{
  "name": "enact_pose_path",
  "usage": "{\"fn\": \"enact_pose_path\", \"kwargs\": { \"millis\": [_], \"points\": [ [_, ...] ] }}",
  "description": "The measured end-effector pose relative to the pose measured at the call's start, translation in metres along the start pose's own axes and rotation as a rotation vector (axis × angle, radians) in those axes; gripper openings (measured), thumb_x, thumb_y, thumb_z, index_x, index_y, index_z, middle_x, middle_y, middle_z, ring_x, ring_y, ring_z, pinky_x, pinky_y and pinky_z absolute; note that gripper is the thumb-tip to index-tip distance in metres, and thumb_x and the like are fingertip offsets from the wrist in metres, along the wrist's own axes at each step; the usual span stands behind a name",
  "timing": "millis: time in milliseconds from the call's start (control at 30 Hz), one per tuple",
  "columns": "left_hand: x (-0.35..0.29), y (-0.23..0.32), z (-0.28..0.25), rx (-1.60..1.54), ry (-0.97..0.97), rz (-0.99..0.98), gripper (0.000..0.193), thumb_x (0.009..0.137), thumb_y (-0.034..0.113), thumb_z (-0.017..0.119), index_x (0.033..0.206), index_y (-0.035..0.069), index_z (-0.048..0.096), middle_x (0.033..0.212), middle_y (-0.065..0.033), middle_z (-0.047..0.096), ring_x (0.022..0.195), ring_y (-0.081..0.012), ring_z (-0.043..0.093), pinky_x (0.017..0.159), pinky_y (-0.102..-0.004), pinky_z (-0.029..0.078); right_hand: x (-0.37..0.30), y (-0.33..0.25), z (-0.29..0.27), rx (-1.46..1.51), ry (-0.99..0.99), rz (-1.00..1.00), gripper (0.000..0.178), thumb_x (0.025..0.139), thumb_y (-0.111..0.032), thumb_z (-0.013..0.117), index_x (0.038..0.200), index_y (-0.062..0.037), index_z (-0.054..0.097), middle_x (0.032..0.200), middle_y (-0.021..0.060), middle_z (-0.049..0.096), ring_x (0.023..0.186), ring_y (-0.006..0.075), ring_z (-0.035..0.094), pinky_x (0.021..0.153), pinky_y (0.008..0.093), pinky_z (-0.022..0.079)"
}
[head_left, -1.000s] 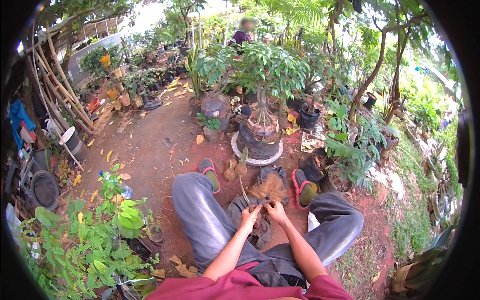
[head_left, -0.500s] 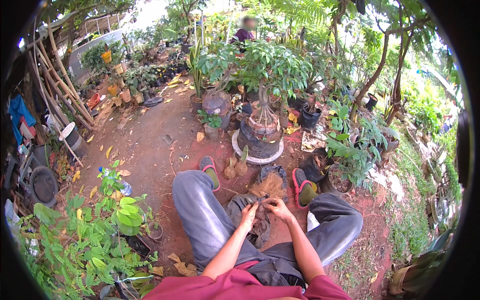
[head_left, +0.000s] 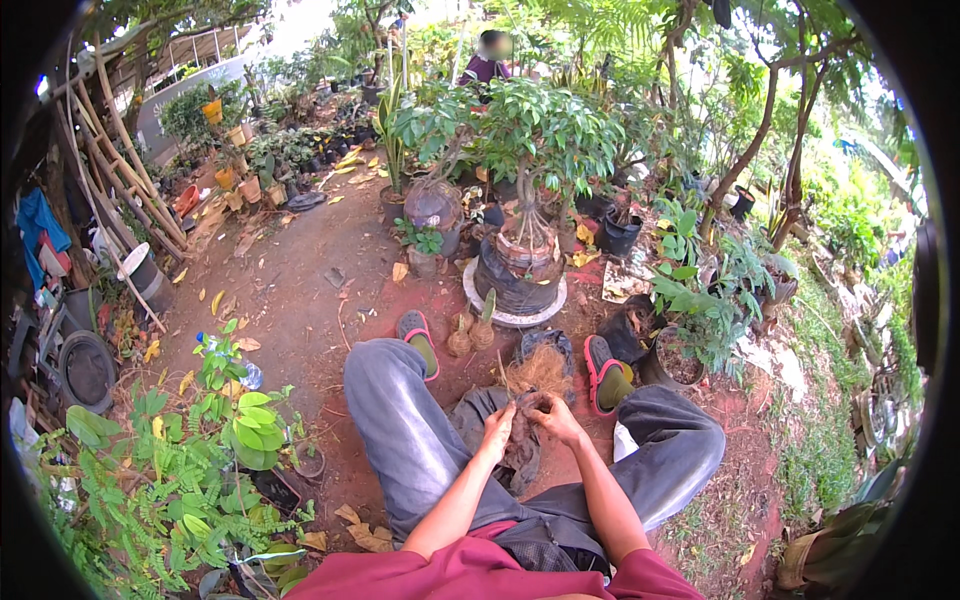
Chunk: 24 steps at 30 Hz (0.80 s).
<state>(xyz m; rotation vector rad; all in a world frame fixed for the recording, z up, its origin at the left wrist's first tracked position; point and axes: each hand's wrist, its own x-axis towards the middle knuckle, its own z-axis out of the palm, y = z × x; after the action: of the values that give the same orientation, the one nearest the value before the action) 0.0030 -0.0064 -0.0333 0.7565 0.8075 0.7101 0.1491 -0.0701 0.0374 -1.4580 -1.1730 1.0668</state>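
Between my bent knees, my left hand (head_left: 496, 430) and my right hand (head_left: 556, 415) come close together. The fingers of both are closed on dark brown crumpled material (head_left: 523, 437); whether it is cloth or matted fibre I cannot tell. A thin stick (head_left: 501, 373) rises beside my left fingertips; its lower end is hidden. Just beyond my hands, a tuft of light brown fibre (head_left: 540, 368) lies at the mouth of a black plastic bag (head_left: 557, 343). Under and left of my hands spreads a dark grey cloth (head_left: 470, 412).
Two round brown sprouting plants (head_left: 470, 338) stand ahead on the reddish ground. Beyond them is a large potted tree (head_left: 520, 270) on a pale round base. Black pots (head_left: 668, 362) stand near my right foot, leafy plants (head_left: 200, 450) at left. Another person (head_left: 487, 62) is far back.
The thin stick has swung from lying leftward to nearly upright by my left fingertips. My hands have shifted only slightly, still together on the brown material.
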Motion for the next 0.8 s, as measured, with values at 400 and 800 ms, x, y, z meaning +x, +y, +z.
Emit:
{"fn": "enact_pose_path", "kwargs": {
  "millis": [400, 800],
  "points": [
    [-0.007, 0.010, 0.005, -0.163, 0.058, -0.098, 0.031, 0.093, 0.034, 0.062, 0.102, 0.004, 0.066, 0.086, -0.0008, 0.066, 0.072, -0.0101, 0.062, 0.060, -0.0258, 0.049, 0.004, 0.012, 0.002, -0.041, -0.037, 0.054, 0.038, 0.082, -0.009, 0.069, 0.117, 0.0006, 0.056, 0.102, 0.0092, 0.064, 0.089, 0.0136, 0.060, 0.078, 0.0290, 0.050],
    [-0.009, 0.006, 0.003, -0.046, -0.161, -0.053, 0.024, 0.092, 0.022, 0.062, 0.105, 0.002, 0.064, 0.086, -0.0045, 0.067, 0.072, -0.0144, 0.065, 0.060, -0.0279, 0.053, -0.001, 0.000, -0.015, 0.120, -0.087, 0.288, 0.039, 0.082, -0.019, 0.074, 0.114, -0.0016, 0.060, 0.097, 0.0055, 0.064, 0.080, 0.0123, 0.060, 0.068, 0.0273, 0.049]
  ]
}}
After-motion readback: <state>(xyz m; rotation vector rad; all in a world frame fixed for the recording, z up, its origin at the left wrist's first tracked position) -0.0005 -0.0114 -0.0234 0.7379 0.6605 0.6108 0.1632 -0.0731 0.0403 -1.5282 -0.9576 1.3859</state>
